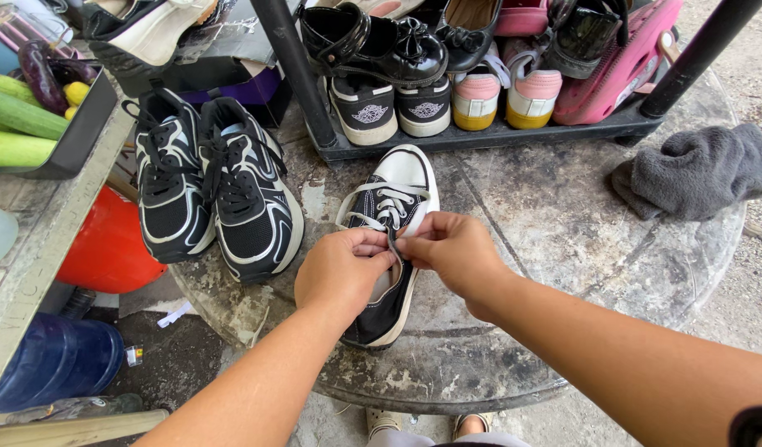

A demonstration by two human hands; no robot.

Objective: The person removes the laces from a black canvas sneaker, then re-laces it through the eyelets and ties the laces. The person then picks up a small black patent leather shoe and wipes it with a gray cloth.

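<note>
— What are the hands doing?
— The left hand [341, 273] and right hand [454, 248] pinch the white laces [387, 205] of a black-and-white sneaker [395, 240] on a worn round table [563, 248].
— What's around it?
— A pair of black sneakers [211, 186] to the left, a shoe rack [480, 132] at the far side, a grey cloth [699, 170] far right.
</note>
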